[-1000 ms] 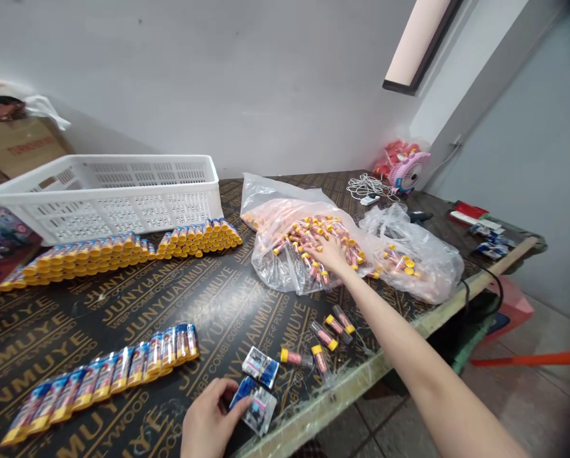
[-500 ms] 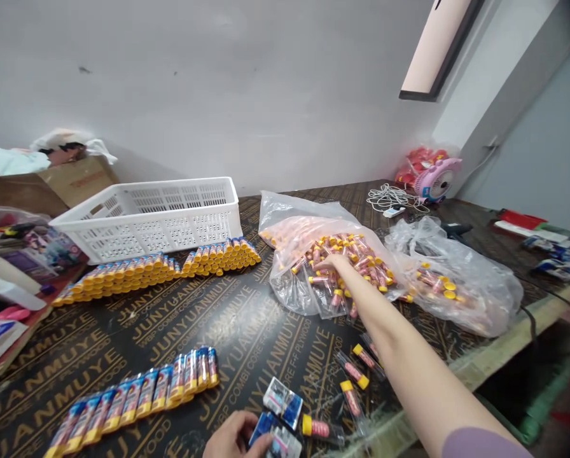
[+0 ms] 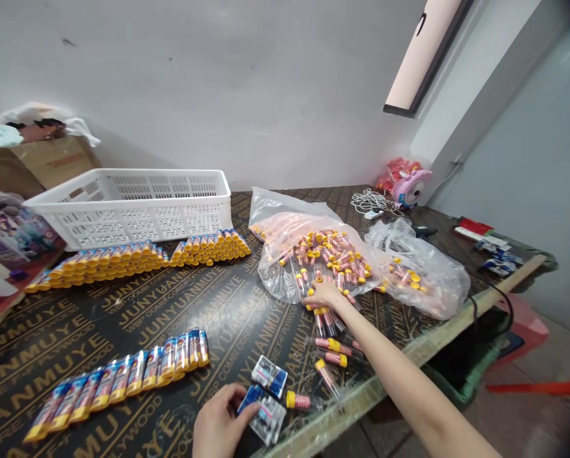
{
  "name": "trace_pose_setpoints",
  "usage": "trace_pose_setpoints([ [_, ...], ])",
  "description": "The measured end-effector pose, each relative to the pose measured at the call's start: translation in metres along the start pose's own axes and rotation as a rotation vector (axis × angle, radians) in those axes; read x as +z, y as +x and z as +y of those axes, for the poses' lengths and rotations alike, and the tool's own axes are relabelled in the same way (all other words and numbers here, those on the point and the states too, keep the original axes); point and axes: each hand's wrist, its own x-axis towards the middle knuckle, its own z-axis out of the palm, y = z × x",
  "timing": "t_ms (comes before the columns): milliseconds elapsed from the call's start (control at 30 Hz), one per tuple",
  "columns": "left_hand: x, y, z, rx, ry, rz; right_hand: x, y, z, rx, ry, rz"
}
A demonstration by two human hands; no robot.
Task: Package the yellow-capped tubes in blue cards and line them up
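Note:
My left hand [image 3: 221,420] is at the table's near edge, its thumb and fingers closed on a small stack of blue-and-white printed cards [image 3: 267,420]. Another stack of such cards [image 3: 269,375] lies just beyond it. My right hand [image 3: 326,295] is at the mouth of a clear plastic bag [image 3: 278,280], with its fingers curled over several yellow-capped clear tubes [image 3: 324,323] with pink contents. Many more tubes [image 3: 337,248] spill from the bag. A few loose ones [image 3: 327,376] lie nearer me, and a single tube [image 3: 298,401] rests beside the cards.
A row of blue-labelled tubes [image 3: 123,378] lies at the left front. Stacked tubes [image 3: 104,261] line a white plastic basket [image 3: 146,219]. At the right are a second bag [image 3: 437,286], a white cable [image 3: 373,202] and a pink fan [image 3: 411,189]. The wooden table edge [image 3: 409,353] runs diagonally.
My right hand has come back from the pile towards me, and several tubes now lie bunched under it. My left hand stays at the cards. The view has turned slightly right.

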Motion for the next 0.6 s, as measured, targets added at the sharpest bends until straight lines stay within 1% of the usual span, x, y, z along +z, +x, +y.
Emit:
trace_pose_setpoints([
  [167,-0.003,0.000,0.001,-0.011,0.021,-0.028,0.009,-0.052,-0.006,-0.062,-0.020,-0.057],
  [300,-0.002,0.001,-0.002,0.000,0.022,-0.035,0.008,-0.080,-0.009,-0.098,-0.017,-0.148],
  [400,0.000,0.001,-0.007,0.009,0.000,-0.038,0.005,-0.091,-0.010,-0.117,-0.023,-0.231],
  [467,0.001,0.001,-0.010,0.029,-0.036,-0.031,0.000,-0.097,-0.008,-0.135,-0.029,-0.255],
  [533,0.001,0.001,-0.012,0.049,-0.076,-0.018,-0.009,-0.099,-0.002,-0.188,-0.020,-0.262],
  [600,0.001,0.001,-0.013,0.061,-0.106,-0.001,-0.024,-0.094,0.006,-0.263,0.012,-0.249],
])
